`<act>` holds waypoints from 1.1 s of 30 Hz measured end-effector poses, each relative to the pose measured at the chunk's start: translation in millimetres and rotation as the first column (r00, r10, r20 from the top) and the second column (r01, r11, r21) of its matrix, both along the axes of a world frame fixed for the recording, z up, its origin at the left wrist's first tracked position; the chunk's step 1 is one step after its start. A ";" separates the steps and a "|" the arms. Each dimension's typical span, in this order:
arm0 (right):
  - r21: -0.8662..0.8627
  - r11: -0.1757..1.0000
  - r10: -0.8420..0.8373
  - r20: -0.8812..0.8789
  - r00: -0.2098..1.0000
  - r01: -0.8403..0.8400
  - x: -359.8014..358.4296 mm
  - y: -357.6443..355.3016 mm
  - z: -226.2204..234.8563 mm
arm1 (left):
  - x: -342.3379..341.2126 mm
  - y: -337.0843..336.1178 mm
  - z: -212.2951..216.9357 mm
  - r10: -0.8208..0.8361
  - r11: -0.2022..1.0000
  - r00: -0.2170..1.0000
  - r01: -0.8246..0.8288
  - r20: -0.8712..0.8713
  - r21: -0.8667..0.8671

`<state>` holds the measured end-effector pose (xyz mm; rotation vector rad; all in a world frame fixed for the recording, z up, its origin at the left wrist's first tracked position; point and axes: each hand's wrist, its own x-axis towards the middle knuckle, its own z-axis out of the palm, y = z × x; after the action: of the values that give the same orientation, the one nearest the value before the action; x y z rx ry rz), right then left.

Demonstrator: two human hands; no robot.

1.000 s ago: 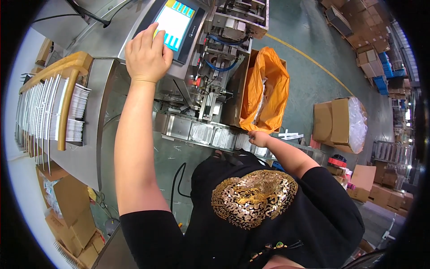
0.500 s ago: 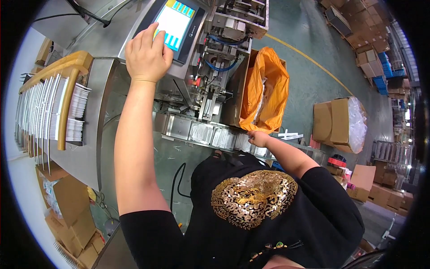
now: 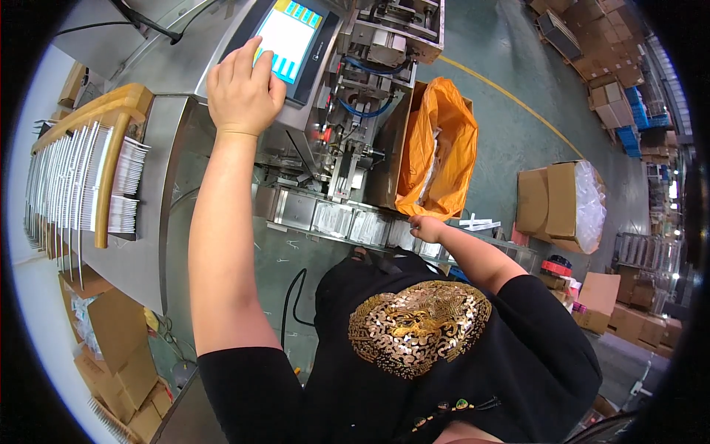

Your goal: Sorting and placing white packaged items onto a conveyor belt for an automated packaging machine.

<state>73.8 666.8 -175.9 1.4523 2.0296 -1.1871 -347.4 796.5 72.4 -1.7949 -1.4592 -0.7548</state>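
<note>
My left hand [image 3: 242, 89] rests over the lower left part of a lit touchscreen [image 3: 285, 44], fingers stretched out and fingertips at its edge. The screen sits in a dark frame on a metal machine. My right hand [image 3: 427, 229] is closed at the conveyor track [image 3: 302, 209], just below the near edge of an orange bag [image 3: 458, 152]. Its fingers are curled, and whatever they may hold is hidden. Flat white packets [image 3: 367, 228] lie in the track's compartments, left of that hand. The orange bag lines a cardboard box, with some white pieces inside.
Machine parts with blue hoses [image 3: 366, 111] stand beyond the track. At left, a wooden rack [image 3: 105, 177] holds many thin white pieces on a steel counter [image 3: 148, 259]. Another carton [image 3: 547, 203] with clear plastic stands on the floor at right. A black cable [image 3: 287, 303] hangs near my legs.
</note>
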 end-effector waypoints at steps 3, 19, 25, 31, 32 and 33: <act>0.021 1.000 0.014 -0.019 1.000 -0.014 2.8 -0.5 -7.2 | 0.9 -0.3 0.4 0.002 1.000 1.000 -0.002 0.001 -0.001; 0.076 0.995 -0.069 -0.048 0.996 0.072 -26.7 39.1 48.2 | 2.4 4.4 7.5 -0.027 1.000 0.999 0.028 0.042 -0.015; 0.567 0.742 0.164 -0.671 0.723 0.357 -139.8 160.1 176.7 | 3.9 -4.4 5.0 -0.036 0.998 0.998 0.039 0.059 -0.046; 0.748 0.647 0.313 -0.438 0.843 0.149 -225.1 211.8 246.5 | 1.9 -5.7 9.3 -0.071 0.996 0.995 0.074 0.069 -0.042; 0.752 0.646 0.297 -0.405 0.865 0.131 -231.9 215.4 246.1 | 1.3 -4.7 9.9 -0.079 0.996 0.994 0.082 0.073 -0.035; 0.755 0.646 0.280 -0.371 0.886 0.112 -236.7 219.0 244.8 | 1.0 -4.4 10.2 -0.078 0.996 0.994 0.081 0.072 -0.038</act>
<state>-162.9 885.9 69.0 1.4380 3.1738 -0.6511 -346.5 792.1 82.6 -1.8844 -1.4655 -0.8412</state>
